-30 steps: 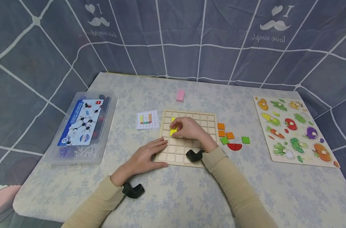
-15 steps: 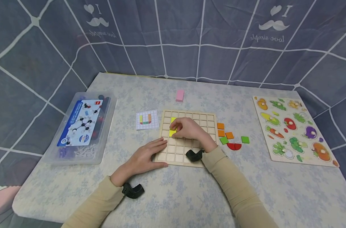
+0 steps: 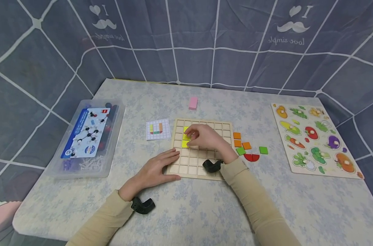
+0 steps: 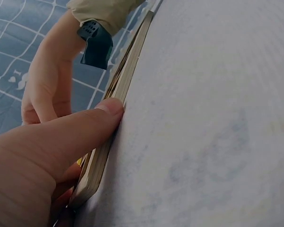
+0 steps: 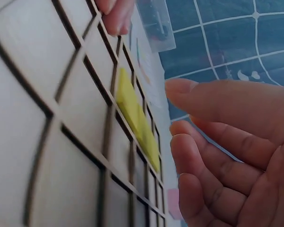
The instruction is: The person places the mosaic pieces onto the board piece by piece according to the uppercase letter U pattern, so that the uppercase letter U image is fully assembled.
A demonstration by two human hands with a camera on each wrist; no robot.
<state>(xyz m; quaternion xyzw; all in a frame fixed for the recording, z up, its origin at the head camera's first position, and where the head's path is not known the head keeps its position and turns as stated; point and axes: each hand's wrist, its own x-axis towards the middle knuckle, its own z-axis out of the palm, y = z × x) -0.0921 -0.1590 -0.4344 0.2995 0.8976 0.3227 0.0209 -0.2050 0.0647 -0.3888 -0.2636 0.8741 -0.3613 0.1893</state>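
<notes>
Yellow tiles (image 3: 185, 144) lie in a column in the left part of the wooden grid board (image 3: 193, 162). Just above them is my right hand (image 3: 206, 137); in the right wrist view that hand (image 5: 236, 146) has loosely bent fingers apart from the yellow tiles (image 5: 128, 101), and nothing shows between thumb and fingers. At the board's near left corner rests my left hand (image 3: 154, 171), fingers straight on the left side and thumb along the near edge. In the left wrist view its thumb (image 4: 85, 130) presses the side of the board (image 4: 132, 66).
Orange tiles (image 3: 237, 136), green tiles (image 3: 263, 150) and red curved pieces (image 3: 252, 157) lie right of the board. A pattern card (image 3: 165, 135) lies to its left, a pink block (image 3: 193, 103) behind. A plastic box (image 3: 112, 150) and a vegetable puzzle (image 3: 321, 138) flank these.
My right hand has lifted slightly and shifted a little right, off the yellow tiles, so more of them shows. The left hand keeps its place on the board.
</notes>
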